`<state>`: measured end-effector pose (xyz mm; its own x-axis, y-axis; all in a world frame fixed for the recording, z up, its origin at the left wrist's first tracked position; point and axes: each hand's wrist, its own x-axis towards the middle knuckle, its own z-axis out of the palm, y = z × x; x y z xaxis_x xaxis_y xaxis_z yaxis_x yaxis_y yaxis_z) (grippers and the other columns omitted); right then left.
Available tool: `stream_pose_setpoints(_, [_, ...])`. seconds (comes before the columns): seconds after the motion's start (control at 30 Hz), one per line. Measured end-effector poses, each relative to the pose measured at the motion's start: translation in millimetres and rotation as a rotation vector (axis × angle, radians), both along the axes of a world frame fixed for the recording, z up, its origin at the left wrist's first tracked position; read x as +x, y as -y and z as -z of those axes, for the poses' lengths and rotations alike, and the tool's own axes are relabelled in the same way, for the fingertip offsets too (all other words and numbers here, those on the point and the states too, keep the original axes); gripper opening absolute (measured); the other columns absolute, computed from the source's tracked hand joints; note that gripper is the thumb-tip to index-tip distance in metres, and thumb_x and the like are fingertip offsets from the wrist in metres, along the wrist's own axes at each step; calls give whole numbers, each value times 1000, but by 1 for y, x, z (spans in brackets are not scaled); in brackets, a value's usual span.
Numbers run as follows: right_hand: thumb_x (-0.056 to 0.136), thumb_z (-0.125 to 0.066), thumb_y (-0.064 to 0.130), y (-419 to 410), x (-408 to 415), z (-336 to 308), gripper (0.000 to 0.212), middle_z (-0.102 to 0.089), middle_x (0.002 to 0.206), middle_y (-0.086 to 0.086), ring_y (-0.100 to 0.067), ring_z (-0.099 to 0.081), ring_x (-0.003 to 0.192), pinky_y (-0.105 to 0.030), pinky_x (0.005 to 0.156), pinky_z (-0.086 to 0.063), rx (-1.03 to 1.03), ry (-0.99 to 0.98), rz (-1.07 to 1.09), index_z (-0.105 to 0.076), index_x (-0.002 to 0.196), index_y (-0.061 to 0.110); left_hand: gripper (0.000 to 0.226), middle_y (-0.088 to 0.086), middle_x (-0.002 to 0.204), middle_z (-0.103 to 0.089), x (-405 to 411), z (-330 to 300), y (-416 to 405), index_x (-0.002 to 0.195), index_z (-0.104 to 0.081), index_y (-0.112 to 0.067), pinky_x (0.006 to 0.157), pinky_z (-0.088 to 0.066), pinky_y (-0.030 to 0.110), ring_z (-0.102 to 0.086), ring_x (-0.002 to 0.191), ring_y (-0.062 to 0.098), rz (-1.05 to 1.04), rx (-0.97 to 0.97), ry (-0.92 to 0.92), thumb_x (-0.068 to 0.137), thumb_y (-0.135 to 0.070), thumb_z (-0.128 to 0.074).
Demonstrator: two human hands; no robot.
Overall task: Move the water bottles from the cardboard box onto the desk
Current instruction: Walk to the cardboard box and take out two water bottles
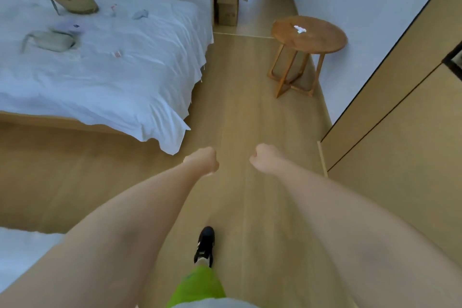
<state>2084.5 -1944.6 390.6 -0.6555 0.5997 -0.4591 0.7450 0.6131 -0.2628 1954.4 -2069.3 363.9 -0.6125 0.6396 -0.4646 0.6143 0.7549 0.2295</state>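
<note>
Approach step: left hand (pixel 203 160) and right hand (pixel 263 157), both fisted and empty, held apart; next, reaching the open cardboard box (pixel 228 4) well ahead.

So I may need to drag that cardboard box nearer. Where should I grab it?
Probably by the top rim of the cardboard box, reaching down from above: it stands upright on the floor with its flaps open. Both the left hand and right hand are free.
</note>
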Motion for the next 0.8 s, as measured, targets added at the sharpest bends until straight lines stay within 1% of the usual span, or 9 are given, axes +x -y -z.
stream_pose_setpoints(0.07, [100,-45,31,-27,-52,-3,34,-60,124,-14,-32,-57,115,-34,89,-45,7,3,2,-57,120,6,20,0,66,-36,-55,1,-29,71,-41,-9,58,-30,26,-36,59,16,-29,19,18,90,-9,-35])
stream_pose_setpoints(0.17, [101,-43,32,-66,-119,-15,34,-59,125,-12,-32,-57,114,-33,84,-43,5,2,10,-56,122,8,17,0,65,-30,-129,-6,-73,77,-42,1,51,-23,26,-26,55,14,-55,24,41,91,-6,-35])
stream_pose_setpoints(0.23, [101,-42,32,-96,-160,-24,34,-60,123,-12,-31,-58,112,-35,85,-46,5,-26,30,-56,122,8,17,0,64,-30,-176,-14,-107,74,-36,6,51,-23,25,-27,55,14,-46,47,30,88,-4,-38])
stream_pose_setpoints(0.33, [100,-43,33,-145,-202,-33,33,-61,120,-10,-30,-59,109,-34,81,-46,21,-24,69,-58,119,10,29,2,64,-36,-222,-21,-164,62,-31,-10,58,-32,28,-34,56,15,-5,53,21,89,-2,-38])
stream_pose_setpoints(0.4, [100,-44,33,-185,-222,-31,32,-63,116,-9,-29,-60,106,-36,82,-49,30,-18,112,-59,117,11,27,3,68,-42,-243,-23,-207,65,-36,-12,64,-38,31,-44,64,19,42,61,24,92,-6,-36])
stream_pose_setpoints(0.47, [100,-44,33,-230,-241,-26,30,-63,112,-8,-29,-61,103,-35,80,-49,41,-8,144,-60,112,11,25,2,72,-45,-263,-23,-253,68,-38,-13,67,-40,32,-47,67,19,84,63,13,93,-12,-37])
stream_pose_setpoints(0.6, [99,-44,34,-327,-287,-11,21,-59,96,-4,-27,-58,89,-31,70,-42,81,-1,182,-54,93,17,19,3,77,-49,-307,-20,-344,77,-46,-11,69,-43,32,-53,74,22,122,35,33,94,-12,-37])
stream_pose_setpoints(0.7, [98,-44,34,-397,-326,-13,22,-59,95,-3,-25,-57,86,-32,70,-43,74,4,165,-55,94,16,11,2,77,-49,-340,-26,-412,90,-48,-9,68,-42,30,-52,76,22,133,0,37,94,-10,-38])
stream_pose_setpoints(0.8, [98,-44,32,-462,-369,-24,23,-62,97,-4,-26,-59,87,-33,71,-45,90,14,127,-58,100,14,12,2,77,-48,-377,-36,-474,87,-49,-9,72,-42,30,-52,77,21,105,-22,25,94,-8,-39])
